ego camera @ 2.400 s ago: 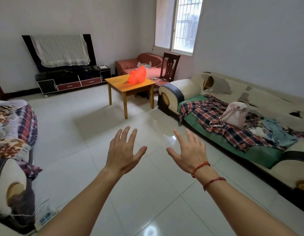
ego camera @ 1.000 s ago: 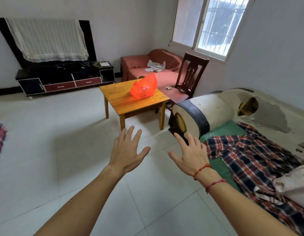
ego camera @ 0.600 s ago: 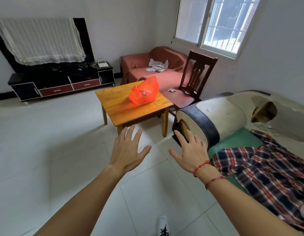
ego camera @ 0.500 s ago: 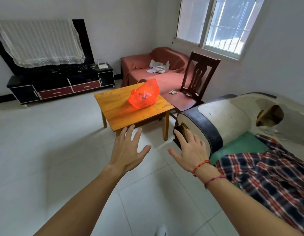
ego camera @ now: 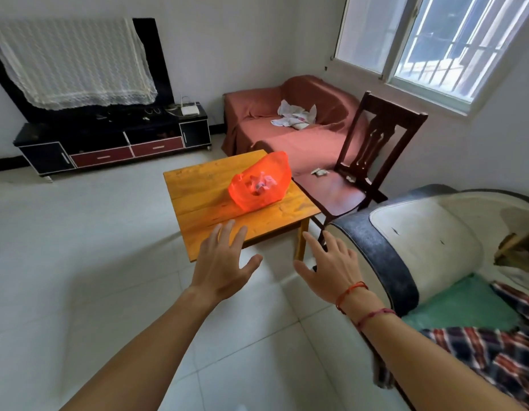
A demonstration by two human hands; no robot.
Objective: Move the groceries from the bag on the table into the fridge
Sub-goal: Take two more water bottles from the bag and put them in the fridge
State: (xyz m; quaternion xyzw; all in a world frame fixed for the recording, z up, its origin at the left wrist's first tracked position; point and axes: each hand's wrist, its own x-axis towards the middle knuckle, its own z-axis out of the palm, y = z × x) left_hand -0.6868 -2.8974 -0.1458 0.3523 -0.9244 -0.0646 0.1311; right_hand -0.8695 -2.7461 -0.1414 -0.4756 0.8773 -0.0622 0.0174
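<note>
Translucent orange bag (ego camera: 259, 183) lying toward the far right corner of the wooden table (ego camera: 198, 215), mouth gaping, pale contents inside too blurred to name. Left hand (ego camera: 220, 265) and right hand (ego camera: 331, 269) outstretched near the table's near edge, fingers spread, holding nothing. No fridge in view.

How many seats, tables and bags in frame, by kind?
Sofas: 2, red sofa and white sofa
Chairs: 1, wooden chair
Tables: 1, wooden table
Bags: 1, orange bag
Total: 5
</note>
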